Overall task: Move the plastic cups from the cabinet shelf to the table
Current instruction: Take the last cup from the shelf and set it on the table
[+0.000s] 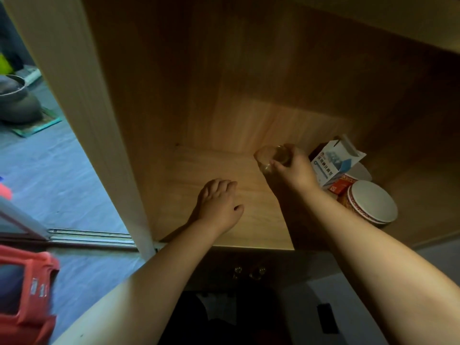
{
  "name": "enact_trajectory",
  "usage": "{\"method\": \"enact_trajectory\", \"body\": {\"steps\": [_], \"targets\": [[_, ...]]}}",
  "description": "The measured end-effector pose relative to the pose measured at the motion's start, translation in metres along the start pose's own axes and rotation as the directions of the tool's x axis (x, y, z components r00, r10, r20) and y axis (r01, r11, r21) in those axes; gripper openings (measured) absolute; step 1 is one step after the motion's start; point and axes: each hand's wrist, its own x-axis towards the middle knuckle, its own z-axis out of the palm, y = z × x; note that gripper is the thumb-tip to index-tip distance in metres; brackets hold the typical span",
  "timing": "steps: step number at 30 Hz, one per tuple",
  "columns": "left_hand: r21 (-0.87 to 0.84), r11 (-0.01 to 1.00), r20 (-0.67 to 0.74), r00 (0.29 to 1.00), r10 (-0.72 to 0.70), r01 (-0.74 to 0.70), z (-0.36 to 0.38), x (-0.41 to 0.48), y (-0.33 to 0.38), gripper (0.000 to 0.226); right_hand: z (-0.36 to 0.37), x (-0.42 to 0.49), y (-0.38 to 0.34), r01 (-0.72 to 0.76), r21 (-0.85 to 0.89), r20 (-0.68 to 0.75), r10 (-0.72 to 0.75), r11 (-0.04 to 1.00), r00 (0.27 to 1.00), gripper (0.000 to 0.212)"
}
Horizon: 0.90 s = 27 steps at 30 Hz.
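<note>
We look into a light wooden cabinet shelf (199, 170) whose right side carries a blue-and-white box (333, 160), a small red box (338, 188) and a white bowl (371, 202) with a red patterned rim. To its left we see grey-blue floor (49, 170), a dark pot (15, 100) on a green-edged mat (37, 125), a metal door track (89, 236) and a blurred red object (27, 295). Our left hand (219, 202) rests on the shelf board with fingers loosely bent, holding nothing, while our right hand (293, 173) curls thumb and fingers round a clear plastic cup (270, 156), tilted near the back of the shelf just beside the blue-and-white box; we cannot tell whether the cup touches the board.
</note>
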Motion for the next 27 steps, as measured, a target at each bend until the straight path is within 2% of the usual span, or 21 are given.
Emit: {"method": "enact_trajectory", "body": {"steps": [3, 5, 9, 11, 17, 22, 27], "targets": [[-0.114, 0.993, -0.002, 0.999, 0.038, -0.038, -0.011, -0.004, 0.008, 0.063, -0.012, -0.014, -0.010, -0.014, 0.045, 0.033, 0.013, 0.999, 0.999, 0.062], [-0.280, 0.960, 0.006, 1.000, 0.020, -0.017, -0.023, -0.007, 0.020, 0.065, -0.027, -0.025, -0.025, 0.018, 0.072, 0.065, -0.023, 0.997, 0.998, 0.060], [-0.616, 0.770, 0.078, 0.986, -0.150, 0.166, -0.053, -0.012, 0.048, 0.077, -0.066, -0.049, -0.063, 0.182, 0.097, 0.129, -0.194, 0.978, 0.973, 0.061], [-0.703, 0.688, 0.059, 0.979, -0.194, 0.179, -0.067, -0.015, 0.057, 0.082, -0.083, -0.062, -0.080, 0.212, 0.137, 0.172, -0.234, 0.968, 0.957, 0.061], [-0.846, 0.526, -0.039, 0.973, -0.228, 0.089, -0.090, -0.038, 0.065, 0.062, -0.101, -0.097, -0.102, 0.242, 0.209, 0.198, -0.283, 0.948, 0.938, 0.064], [-0.845, 0.523, -0.032, 0.967, -0.253, 0.109, -0.093, -0.060, 0.066, 0.063, -0.101, -0.121, -0.106, 0.278, 0.305, 0.190, -0.344, 0.911, 0.919, 0.058], [-0.866, 0.481, -0.060, 0.925, -0.374, 0.138, -0.094, -0.102, 0.077, 0.062, -0.109, -0.151, -0.112, 0.330, 0.415, 0.229, -0.448, 0.848, 0.864, 0.059]]}}
